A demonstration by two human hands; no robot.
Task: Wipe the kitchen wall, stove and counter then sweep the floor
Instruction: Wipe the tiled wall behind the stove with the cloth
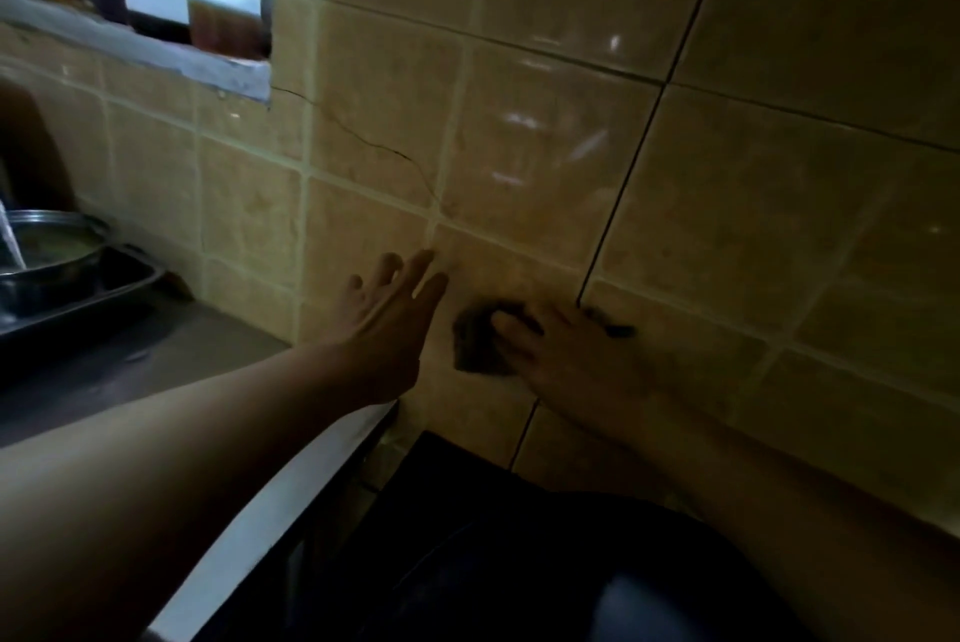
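Beige tiled wall [545,132] fills your view above the tabletop [156,355]. Your right hand [576,355] presses a dark cloth [475,342] flat to the tile to scrub, while your left hand [389,324], fingers spread, braces just beside it.

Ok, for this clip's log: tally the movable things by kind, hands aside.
Dark wiping cloths: 1, the dark crumpled cloth pressed on the beige tiled wall by the right hand
Round steel bowls: 1
Dark rectangular metal trays: 1
Total: 3
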